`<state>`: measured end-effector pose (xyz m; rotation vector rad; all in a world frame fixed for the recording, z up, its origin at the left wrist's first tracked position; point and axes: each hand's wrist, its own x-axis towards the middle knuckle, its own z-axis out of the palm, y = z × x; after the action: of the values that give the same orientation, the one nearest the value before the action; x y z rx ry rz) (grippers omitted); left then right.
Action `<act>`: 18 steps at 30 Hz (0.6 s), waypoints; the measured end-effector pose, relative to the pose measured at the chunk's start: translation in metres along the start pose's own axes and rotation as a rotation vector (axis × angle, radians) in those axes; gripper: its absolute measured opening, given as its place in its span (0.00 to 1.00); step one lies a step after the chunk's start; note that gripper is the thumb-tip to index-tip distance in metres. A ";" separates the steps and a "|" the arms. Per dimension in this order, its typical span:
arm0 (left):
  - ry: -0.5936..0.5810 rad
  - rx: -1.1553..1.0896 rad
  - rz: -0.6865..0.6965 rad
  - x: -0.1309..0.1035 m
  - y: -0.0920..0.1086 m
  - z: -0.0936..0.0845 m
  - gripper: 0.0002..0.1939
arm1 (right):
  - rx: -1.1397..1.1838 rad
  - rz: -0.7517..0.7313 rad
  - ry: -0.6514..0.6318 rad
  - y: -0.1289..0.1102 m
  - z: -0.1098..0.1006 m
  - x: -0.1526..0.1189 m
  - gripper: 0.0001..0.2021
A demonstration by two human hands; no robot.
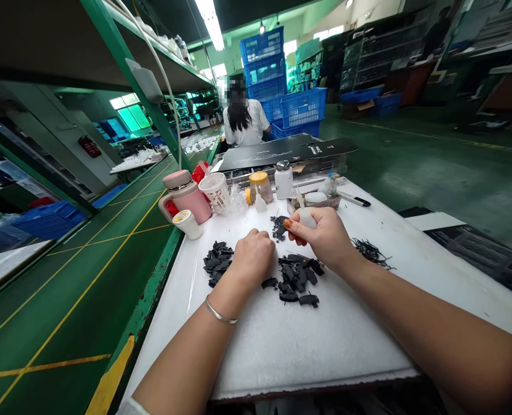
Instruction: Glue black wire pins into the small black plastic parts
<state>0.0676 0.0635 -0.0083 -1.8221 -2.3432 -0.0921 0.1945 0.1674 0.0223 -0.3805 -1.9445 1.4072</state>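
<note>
My left hand (255, 253) is closed with its knuckles up, low over the white table top (256, 351). Its fingertips are turned away, so whatever they pinch is hidden. To the right, my right hand (325, 236) is wrapped round a small translucent squeeze bottle (307, 218), its thin nozzle pointing up. Between and below the hands lies a pile of curved black plastic parts (298, 274). Another heap of black parts (218, 260) sits left of my left hand. Tiny black pieces (278, 227) are scattered just beyond my fingers.
At the back stand a pink mug (198, 199), a paper cup (215, 193), a yellow-lidded jar (261, 185), a white bottle (283, 181) and another squeeze bottle (260, 200). Thin black strips (371, 252) and a cutter knife (355, 199) lie right. A co-worker (244, 124) sits ahead.
</note>
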 end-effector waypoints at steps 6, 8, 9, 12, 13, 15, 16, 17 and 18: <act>0.026 -0.124 -0.074 -0.002 0.001 0.002 0.12 | -0.029 -0.006 -0.014 -0.002 0.001 0.001 0.18; 0.054 -0.226 -0.110 -0.003 -0.006 0.000 0.11 | -0.037 -0.002 -0.023 -0.002 0.001 0.001 0.17; 0.068 -0.323 -0.142 -0.004 -0.011 -0.001 0.11 | -0.043 -0.003 -0.033 -0.003 0.001 0.001 0.17; 0.111 -0.897 -0.300 -0.007 -0.025 -0.008 0.09 | -0.060 0.003 -0.083 -0.003 0.002 -0.001 0.16; 0.122 -1.128 -0.350 -0.009 -0.029 -0.012 0.09 | -0.060 0.008 -0.101 -0.004 0.002 -0.002 0.15; 0.144 -1.496 -0.423 -0.012 -0.034 -0.018 0.10 | -0.059 0.018 -0.130 -0.004 0.004 -0.004 0.14; 0.158 -1.630 -0.451 -0.013 -0.034 -0.021 0.10 | -0.061 0.022 -0.142 -0.004 0.005 -0.005 0.13; 0.167 -1.735 -0.475 -0.014 -0.034 -0.024 0.09 | -0.066 0.024 -0.151 -0.005 0.005 -0.007 0.13; 0.172 -1.816 -0.497 -0.014 -0.033 -0.026 0.08 | -0.073 0.023 -0.159 -0.005 0.006 -0.007 0.12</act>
<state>0.0415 0.0375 0.0170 -1.0741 -2.3610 -2.9246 0.1963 0.1566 0.0233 -0.3351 -2.1302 1.4215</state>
